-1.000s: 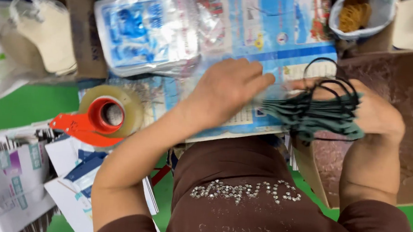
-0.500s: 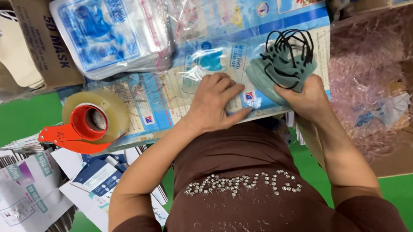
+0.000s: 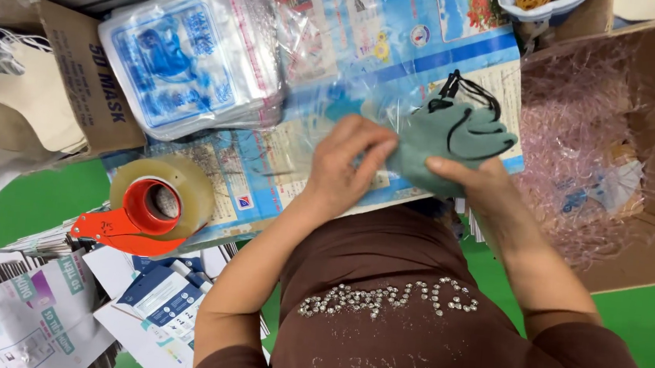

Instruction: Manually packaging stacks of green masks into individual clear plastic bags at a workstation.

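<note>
Right now your right hand (image 3: 473, 189) pinches the stack of grey-green fabric masks with black ear loops (image 3: 455, 143), fingers closed, while your left hand (image 3: 348, 166) presses its edge, fingers loosely curled, gripping nothing.

left hand (image 3: 348, 166): now pressing the green masks (image 3: 444, 142); right hand (image 3: 471, 184): lowered beneath the bundle

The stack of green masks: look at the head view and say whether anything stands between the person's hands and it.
Nothing visible does. The right hand already holds the stack of green masks at its lower edge, and the left hand rests against its left side, over a clear plastic bag lying on the printed sheets.
</note>
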